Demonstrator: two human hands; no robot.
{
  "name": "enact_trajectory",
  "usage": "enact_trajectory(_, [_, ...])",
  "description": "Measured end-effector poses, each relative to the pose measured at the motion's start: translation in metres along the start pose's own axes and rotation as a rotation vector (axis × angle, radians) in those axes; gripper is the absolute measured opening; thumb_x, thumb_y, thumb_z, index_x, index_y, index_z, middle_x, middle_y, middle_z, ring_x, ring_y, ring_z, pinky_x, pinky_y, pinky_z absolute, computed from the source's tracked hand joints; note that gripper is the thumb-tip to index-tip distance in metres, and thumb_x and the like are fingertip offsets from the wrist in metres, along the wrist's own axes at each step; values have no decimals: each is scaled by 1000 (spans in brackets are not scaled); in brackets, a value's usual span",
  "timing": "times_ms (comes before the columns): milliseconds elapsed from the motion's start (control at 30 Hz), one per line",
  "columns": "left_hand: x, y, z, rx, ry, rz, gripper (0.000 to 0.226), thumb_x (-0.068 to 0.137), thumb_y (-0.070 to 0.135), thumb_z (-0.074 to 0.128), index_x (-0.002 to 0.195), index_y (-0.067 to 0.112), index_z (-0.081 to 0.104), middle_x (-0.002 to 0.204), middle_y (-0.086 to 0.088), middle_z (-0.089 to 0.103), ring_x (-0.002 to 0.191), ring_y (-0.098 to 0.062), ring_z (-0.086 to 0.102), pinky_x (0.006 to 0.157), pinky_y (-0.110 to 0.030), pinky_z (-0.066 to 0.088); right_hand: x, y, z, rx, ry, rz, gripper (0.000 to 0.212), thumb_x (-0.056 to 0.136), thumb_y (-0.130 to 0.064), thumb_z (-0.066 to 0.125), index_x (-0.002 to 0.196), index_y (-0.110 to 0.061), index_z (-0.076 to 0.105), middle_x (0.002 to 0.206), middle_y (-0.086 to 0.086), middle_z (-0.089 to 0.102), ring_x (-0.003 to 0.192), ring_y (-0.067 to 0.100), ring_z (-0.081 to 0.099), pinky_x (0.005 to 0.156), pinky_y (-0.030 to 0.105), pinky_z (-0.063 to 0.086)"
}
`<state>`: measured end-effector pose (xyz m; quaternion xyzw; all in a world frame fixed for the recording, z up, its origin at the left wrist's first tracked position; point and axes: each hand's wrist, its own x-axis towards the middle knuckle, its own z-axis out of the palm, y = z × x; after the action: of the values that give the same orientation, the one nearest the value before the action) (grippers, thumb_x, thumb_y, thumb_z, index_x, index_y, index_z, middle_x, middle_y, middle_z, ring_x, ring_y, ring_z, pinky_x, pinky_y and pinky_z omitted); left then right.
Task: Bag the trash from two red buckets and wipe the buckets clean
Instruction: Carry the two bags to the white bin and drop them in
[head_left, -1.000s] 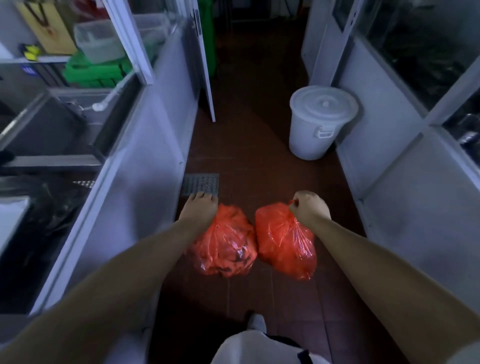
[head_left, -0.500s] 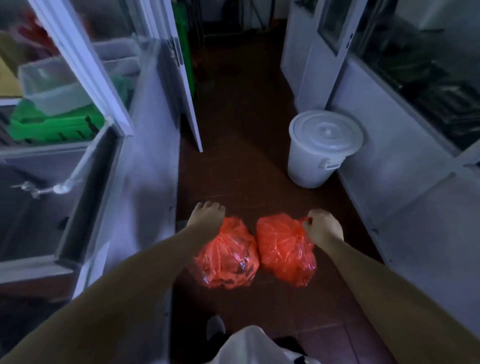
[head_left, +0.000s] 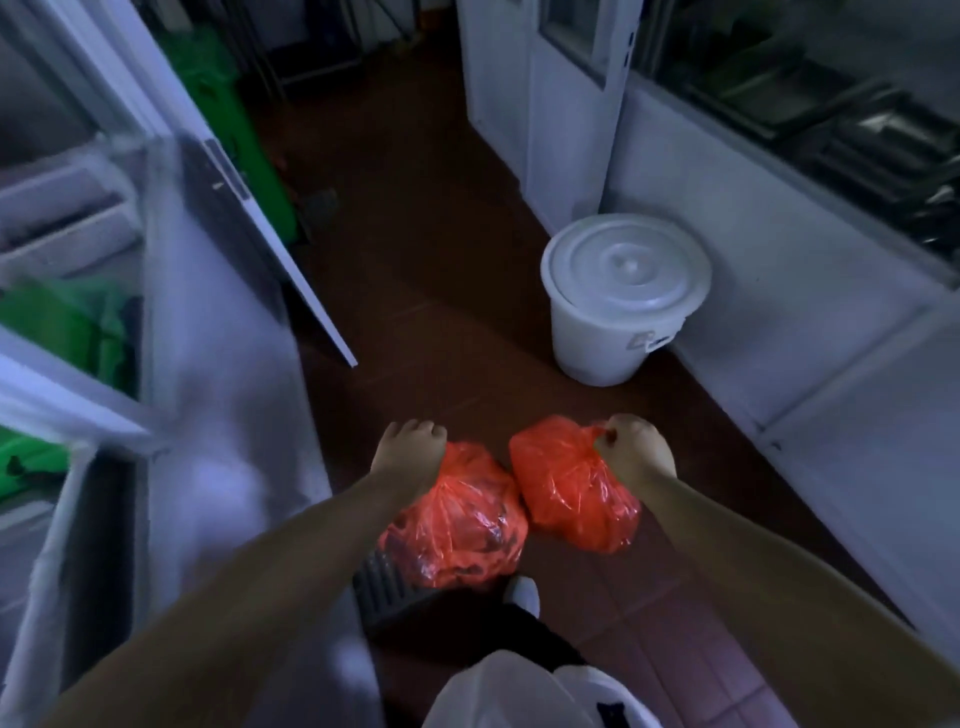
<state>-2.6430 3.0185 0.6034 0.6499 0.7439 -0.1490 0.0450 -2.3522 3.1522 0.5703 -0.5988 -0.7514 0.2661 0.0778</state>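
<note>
Two full red trash bags hang in front of me over a dark tiled floor. My left hand (head_left: 410, 447) grips the top of the left red bag (head_left: 457, 525), whose dark contents show through the plastic. My right hand (head_left: 631, 447) grips the gathered neck of the right red bag (head_left: 571, 499). The two bags hang side by side, almost touching. No red buckets are in view.
A white lidded bucket (head_left: 623, 296) stands on the floor ahead right, against a white wall panel (head_left: 779, 322). A white partition (head_left: 223, 364) and an open door edge (head_left: 291, 260) line the left. A floor drain grate (head_left: 384, 587) lies below the left bag. Green crates (head_left: 57, 332) sit left.
I have walked forward down the corridor with both bags; the white bucket is nearer and the sink on the left has passed out of view. Both grips are unchanged.
</note>
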Motion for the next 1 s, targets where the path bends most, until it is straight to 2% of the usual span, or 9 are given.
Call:
enact_trajectory(133, [76,-37,-6,93,22,128,25,88,18,47,112,19,56,113,1,60,110,-23,55,94,-37,38,61,-27,-1,45,-67,38,21,86,-27,65,68,-19,56,82,3,61,80,30,63,66,37,51])
enact_trajectory(267, [150,-71,-15,59,-25,154,22,89,17,47,109,19,56,110,1,60,107,-22,56,91,-38,40,114,-42,5,86,-33,105,16,87,-24,64,84,-9,70,89,8,68,83,29,65,74,40,53])
enact_trajectory(433, [255,-97,-21,74,-11,319,30,87,12,47,114,17,57,115,0,61,112,-23,55,96,-39,40,169,-63,11,86,-10,215,19,88,-23,63,102,-18,76,101,3,74,91,25,69,81,38,56])
enact_trajectory(533, [316,-111,-33,61,-22,419,29,89,11,45,112,20,60,115,1,61,114,-23,55,97,-38,40,188,-80,17,102,107,345,7,86,-21,66,84,-19,72,96,4,74,88,28,69,73,32,53])
enact_trajectory(700, [398,-115,-45,70,12,618,28,88,12,46,110,23,58,113,2,61,112,-23,55,96,-39,40,210,-107,26,107,193,530,19,91,-30,65,98,-15,74,103,8,72,92,31,68,74,35,55])
enact_trajectory(833, [450,-104,-49,112,-3,726,31,86,10,46,111,23,57,114,1,61,112,-23,55,94,-38,40,228,-115,32,173,339,658,16,90,-29,67,94,-14,75,96,7,72,87,30,67,73,36,54])
enact_trajectory(1000, [511,-77,-40,120,-43,798,30,86,10,46,111,22,59,118,1,61,116,-21,54,98,-36,39,262,-97,47,260,391,789,12,88,-29,69,89,-18,75,92,2,73,80,25,67,67,37,56])
